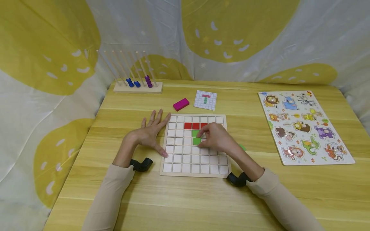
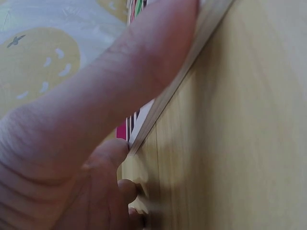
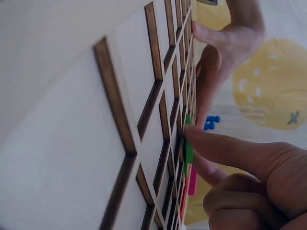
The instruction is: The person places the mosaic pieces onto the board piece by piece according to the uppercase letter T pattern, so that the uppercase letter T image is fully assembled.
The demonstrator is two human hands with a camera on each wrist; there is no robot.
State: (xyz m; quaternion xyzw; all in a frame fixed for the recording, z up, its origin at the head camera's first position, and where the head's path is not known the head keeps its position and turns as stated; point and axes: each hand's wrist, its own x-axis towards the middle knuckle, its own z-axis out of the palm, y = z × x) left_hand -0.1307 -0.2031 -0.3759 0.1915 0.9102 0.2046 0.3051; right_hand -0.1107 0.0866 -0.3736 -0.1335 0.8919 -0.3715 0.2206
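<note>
In the head view, a white grid board (image 1: 178, 158) with wooden dividers lies on the table. My right hand (image 1: 216, 138) is over it, thumb and index finger pinching a green square tile (image 1: 196, 141) at a grid cell. The right wrist view shows the thumb against the green tile (image 3: 189, 151), which stands slightly proud of the board. Another green tile (image 1: 195, 133) sits just above it, below a row of red tiles (image 1: 195, 126). My left hand (image 1: 147, 131) rests with spread fingers at the board's left edge; its thumb (image 2: 158, 48) lies along that edge.
A pattern card (image 1: 205, 100) showing a red and green T and a magenta block (image 1: 181, 104) lie behind the board. A peg abacus (image 1: 138, 87) stands back left. An animal puzzle (image 1: 306, 128) lies right. Something green (image 1: 242, 147) shows beside the right forearm.
</note>
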